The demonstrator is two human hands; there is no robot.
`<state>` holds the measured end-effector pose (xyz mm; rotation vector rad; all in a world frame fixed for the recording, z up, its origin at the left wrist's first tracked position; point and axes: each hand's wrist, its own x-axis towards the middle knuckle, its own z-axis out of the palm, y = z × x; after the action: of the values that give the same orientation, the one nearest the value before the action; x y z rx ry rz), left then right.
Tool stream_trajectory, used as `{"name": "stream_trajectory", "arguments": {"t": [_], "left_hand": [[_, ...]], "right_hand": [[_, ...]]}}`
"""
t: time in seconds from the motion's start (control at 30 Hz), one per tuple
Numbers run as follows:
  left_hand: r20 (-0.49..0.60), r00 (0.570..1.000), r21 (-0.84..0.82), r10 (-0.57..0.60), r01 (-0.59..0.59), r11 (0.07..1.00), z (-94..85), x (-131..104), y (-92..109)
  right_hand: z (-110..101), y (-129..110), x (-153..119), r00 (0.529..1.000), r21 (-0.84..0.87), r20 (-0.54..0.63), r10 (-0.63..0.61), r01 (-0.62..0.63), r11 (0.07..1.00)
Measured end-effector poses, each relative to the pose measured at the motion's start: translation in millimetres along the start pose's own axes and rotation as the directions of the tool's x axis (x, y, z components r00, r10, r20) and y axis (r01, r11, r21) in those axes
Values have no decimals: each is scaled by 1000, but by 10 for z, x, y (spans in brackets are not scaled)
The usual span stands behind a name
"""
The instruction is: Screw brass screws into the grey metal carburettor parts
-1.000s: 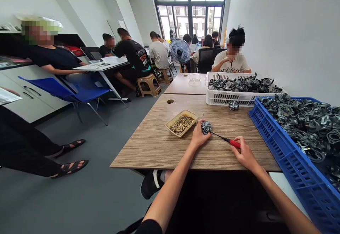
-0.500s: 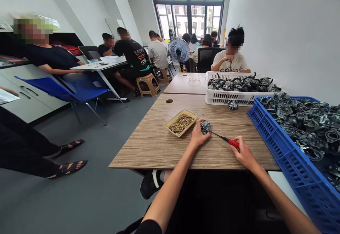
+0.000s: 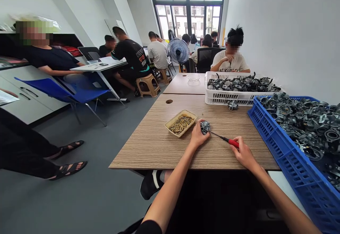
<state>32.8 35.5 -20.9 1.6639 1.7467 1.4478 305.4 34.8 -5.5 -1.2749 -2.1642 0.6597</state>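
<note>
My left hand (image 3: 198,135) is closed around a grey metal part (image 3: 205,126) on the wooden table (image 3: 148,145). In my right hand (image 3: 243,153) is a screwdriver (image 3: 233,143) with a red and black handle, its thin shaft pointing left and its tip at the metal part. Whether the tip sits in a screw is too small to tell. Just left of my left hand stands a beige tray (image 3: 173,134) holding many small brass-coloured pieces. A tiny piece (image 3: 202,113) lies on the table beyond the metal part.
A blue crate (image 3: 292,163) full of metal parts stands at the right. Behind the table's far part is a white crate (image 3: 228,97) of similar parts, with one loose part (image 3: 233,105) before it. A person (image 3: 230,62) sits beyond; others sit further back.
</note>
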Motion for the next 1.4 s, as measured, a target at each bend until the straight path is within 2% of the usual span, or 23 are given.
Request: {"name": "stream_trajectory", "arguments": {"t": [0.37,0.9,1.13,1.4], "left_hand": [[9,1000,1,9,-9,1000,-2,8,-16],[17,1000,-7,-2,2,1000,1,10,-17],[7,1000,2,-13,13,1000,-4,6,8],[12,1000,0,-16,16,1000,-8,3,9]], "right_hand": [[0,-11,-1,999,-10,7,-36,36,999],[4,-18,-6,999,-15,26,-31,31,999],[21,50,1,1000,-31,14,-7,7,999],[-5,-26,-10,999,-58,15,-41,42,997]]}}
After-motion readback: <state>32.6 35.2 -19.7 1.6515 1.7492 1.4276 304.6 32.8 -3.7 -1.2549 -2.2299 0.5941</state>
